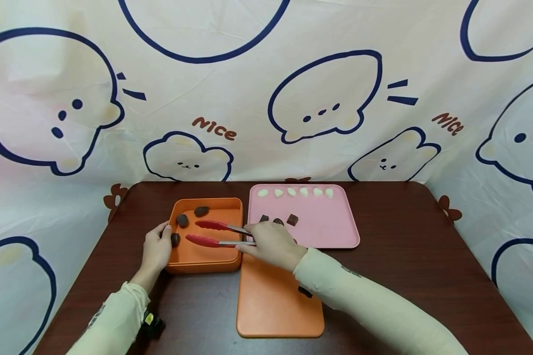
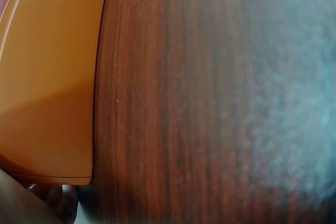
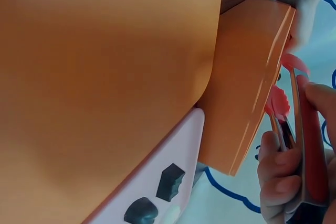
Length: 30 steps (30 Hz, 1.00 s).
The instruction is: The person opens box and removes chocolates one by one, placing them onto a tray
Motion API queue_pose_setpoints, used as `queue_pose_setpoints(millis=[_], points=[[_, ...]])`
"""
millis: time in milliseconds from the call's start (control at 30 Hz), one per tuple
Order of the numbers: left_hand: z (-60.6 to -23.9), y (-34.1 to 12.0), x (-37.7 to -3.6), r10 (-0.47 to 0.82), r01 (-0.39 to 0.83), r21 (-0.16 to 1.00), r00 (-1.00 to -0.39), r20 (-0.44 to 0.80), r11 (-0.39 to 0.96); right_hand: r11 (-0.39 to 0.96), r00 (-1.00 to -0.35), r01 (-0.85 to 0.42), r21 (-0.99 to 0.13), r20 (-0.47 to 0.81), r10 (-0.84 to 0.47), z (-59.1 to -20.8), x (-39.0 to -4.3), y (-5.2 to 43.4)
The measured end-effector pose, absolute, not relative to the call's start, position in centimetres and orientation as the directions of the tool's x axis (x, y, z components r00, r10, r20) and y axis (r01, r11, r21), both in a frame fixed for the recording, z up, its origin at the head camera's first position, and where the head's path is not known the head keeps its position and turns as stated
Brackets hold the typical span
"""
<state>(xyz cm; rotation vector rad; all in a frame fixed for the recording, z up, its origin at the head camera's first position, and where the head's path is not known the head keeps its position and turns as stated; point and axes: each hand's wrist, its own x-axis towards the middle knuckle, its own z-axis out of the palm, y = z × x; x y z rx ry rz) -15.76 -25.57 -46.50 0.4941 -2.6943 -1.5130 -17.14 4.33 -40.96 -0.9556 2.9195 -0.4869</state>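
Observation:
In my right hand I grip a pair of tongs with red tips. The tips stand apart over the orange box, with nothing between them. My left hand holds the box by its left side. Three dark brown pieces, which look like chocolates, lie along the box's left and back. On the pink tray to the right are more dark chocolates, partly hidden behind my right hand. A row of several white pieces lines the tray's back edge.
An orange lid lies flat in front of the tray, under my right forearm. Everything stands on a dark brown wooden table. A printed white cloth hangs behind the table and along both its sides.

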Motion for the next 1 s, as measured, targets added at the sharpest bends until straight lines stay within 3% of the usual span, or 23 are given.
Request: queue_pose_setpoints(millis=[1000], points=[[-46.7, -25.7, -16.0, -0.271, -0.267, 0.837, -0.951, -0.149, 0.477, 0.738, -0.741, -0.669, -0.086, 0.008, -0.671, -40.7, -18.5, -1.6]])
